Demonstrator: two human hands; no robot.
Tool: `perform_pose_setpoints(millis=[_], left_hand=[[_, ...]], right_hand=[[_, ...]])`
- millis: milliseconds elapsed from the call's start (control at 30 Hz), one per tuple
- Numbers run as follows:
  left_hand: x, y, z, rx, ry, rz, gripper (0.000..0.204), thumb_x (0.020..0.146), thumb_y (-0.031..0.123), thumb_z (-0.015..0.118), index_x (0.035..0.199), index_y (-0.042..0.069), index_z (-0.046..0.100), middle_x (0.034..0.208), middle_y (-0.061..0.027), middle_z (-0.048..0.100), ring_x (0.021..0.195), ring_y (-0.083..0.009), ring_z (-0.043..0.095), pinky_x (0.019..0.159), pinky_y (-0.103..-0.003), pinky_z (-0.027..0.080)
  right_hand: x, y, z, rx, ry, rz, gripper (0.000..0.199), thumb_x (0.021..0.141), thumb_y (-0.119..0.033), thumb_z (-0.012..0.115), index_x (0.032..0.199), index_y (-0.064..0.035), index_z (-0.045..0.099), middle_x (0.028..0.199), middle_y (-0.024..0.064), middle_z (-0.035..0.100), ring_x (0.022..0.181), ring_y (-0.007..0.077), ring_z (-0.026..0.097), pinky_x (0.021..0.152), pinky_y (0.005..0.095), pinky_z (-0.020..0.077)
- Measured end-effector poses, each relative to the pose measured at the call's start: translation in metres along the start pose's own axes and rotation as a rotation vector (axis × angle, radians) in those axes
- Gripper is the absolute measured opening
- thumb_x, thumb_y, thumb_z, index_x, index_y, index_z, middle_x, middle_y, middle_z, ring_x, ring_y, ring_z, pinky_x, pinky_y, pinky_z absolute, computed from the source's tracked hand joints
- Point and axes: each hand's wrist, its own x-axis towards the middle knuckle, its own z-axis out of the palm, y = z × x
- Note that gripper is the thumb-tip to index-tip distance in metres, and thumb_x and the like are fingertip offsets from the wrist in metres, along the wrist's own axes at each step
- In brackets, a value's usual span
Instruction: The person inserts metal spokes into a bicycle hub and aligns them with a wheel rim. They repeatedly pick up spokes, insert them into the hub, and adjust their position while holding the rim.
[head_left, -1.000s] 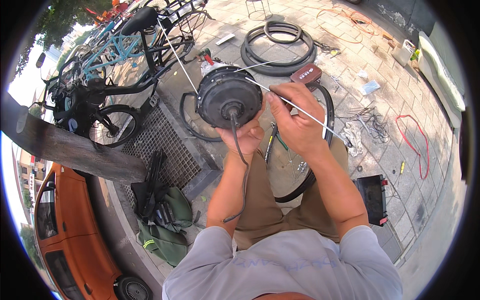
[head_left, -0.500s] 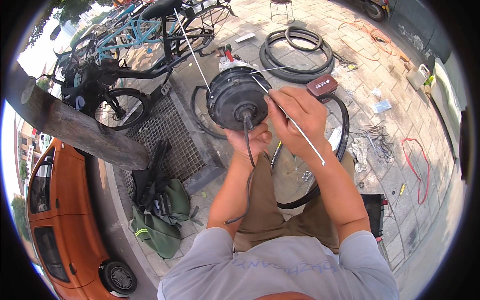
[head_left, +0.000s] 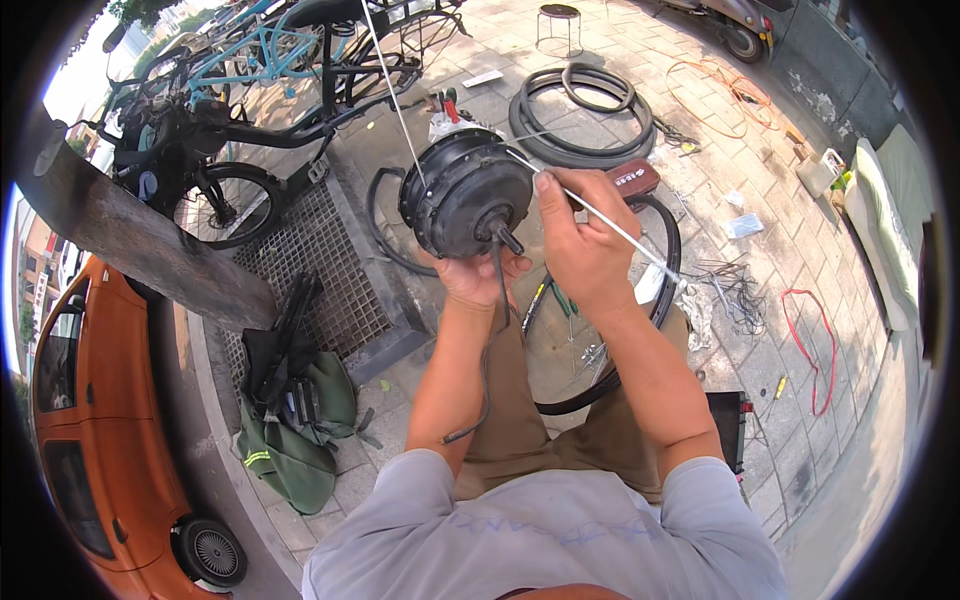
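A black wheel hub motor (head_left: 465, 195) is held up in front of me, its stub axle and dark cable (head_left: 486, 375) on the near face. My left hand (head_left: 478, 282) grips it from below, fingers partly hidden behind it. Between thumb and fingers, my right hand (head_left: 588, 235) pinches a thin silver spoke (head_left: 628, 236); the spoke's far tip is at the hub's upper right rim. Another spoke (head_left: 392, 95) stands up from the hub's left flange. One more thin spoke seems to stick out behind it, toward the tyres.
Black tyres (head_left: 520, 112) lie on the paving ahead. A black rim (head_left: 668, 290) rests by my right leg, near a dark red box (head_left: 632, 178). Left are a metal grate (head_left: 318, 270), a leaning trunk (head_left: 150, 235), a green bag (head_left: 290, 455) and parked bikes (head_left: 250, 130).
The held spoke has swung to a flatter slant, its near end moving outward to the right. The hub has turned a little, showing more of its axle end.
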Motion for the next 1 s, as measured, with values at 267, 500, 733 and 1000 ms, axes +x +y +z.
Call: perform_pose_setpoints(millis=[267,500,733,1000], left_hand=[[0.006,-0.004,-0.005,-0.016,-0.018,0.031,0.113,0.058,0.089,0.079,0.137,0.009,0.062,0.105,-0.0025,0.073,0.059,-0.0107,0.058,0.082,-0.06,0.061],[0.004,-0.004,-0.009,-0.036,-0.023,0.046,0.115,0.058,0.09,0.078,0.137,0.009,0.061,0.105,-0.0028,0.072,0.057,-0.0104,0.057,0.083,-0.063,0.061],[0.002,-0.003,-0.008,-0.027,-0.017,0.075,0.116,0.057,0.091,0.077,0.137,0.008,0.062,0.105,-0.003,0.072,0.054,-0.0102,0.055,0.083,-0.065,0.061],[-0.001,-0.008,0.003,-0.023,-0.007,0.126,0.117,0.056,0.092,0.077,0.136,0.008,0.062,0.104,-0.0031,0.072,0.052,-0.0101,0.052,0.081,-0.067,0.062]], right_hand=[[-0.009,0.0,0.007,0.111,0.012,0.229,0.017,0.086,-0.002,0.078,0.101,0.0002,0.072,0.087,0.0154,0.072,0.075,0.0315,0.071,0.068,0.0374,0.0562],[-0.013,0.004,0.008,0.004,-0.03,-0.019,0.014,0.086,-0.002,0.077,0.099,-0.0013,0.071,0.085,0.0147,0.071,0.073,0.0309,0.07,0.066,0.0377,0.055],[0.003,0.01,0.002,0.045,-0.137,-0.042,0.009,0.09,-0.006,0.077,0.096,-0.0026,0.071,0.079,0.0121,0.068,0.066,0.0263,0.067,0.06,0.0357,0.052],[0.016,0.003,0.007,0.1,-0.139,0.158,0.015,0.095,-0.011,0.076,0.099,0.0024,0.071,0.083,0.0092,0.073,0.071,0.0144,0.068,0.064,0.0312,0.0532]])
